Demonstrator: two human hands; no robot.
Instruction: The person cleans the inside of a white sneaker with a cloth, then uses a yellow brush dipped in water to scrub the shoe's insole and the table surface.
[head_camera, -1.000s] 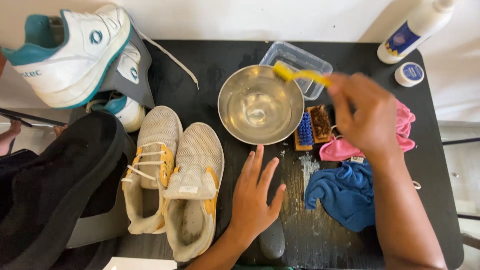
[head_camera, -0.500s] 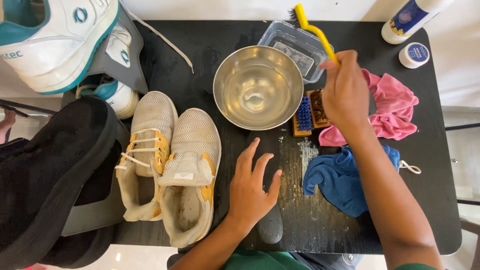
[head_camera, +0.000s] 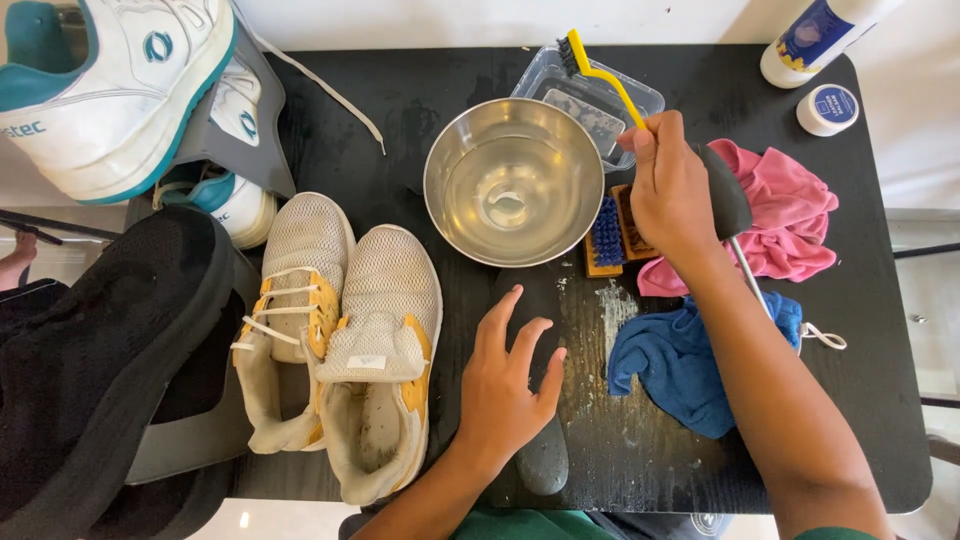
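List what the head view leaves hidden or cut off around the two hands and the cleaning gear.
- Brown brush: partly covered by the right hand.
- Dark object on the table: mostly under the left hand, so its kind is unclear.
- White bottle: top cut off by the upper edge.
- Clear tray: partly behind the steel bowl; contents unreadable.
- Yellow brush: its handle end is inside the right fist.

Beige mesh shoes (head_camera: 340, 340), steel bowl (head_camera: 513, 182), pink cloth (head_camera: 790, 215), blue cloth (head_camera: 690, 360) lie on black table (head_camera: 420, 110).

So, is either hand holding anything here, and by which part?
The right hand grips a yellow brush by the lower end of its handle, bristle head up. The left hand lies flat on the black table, holding nothing.
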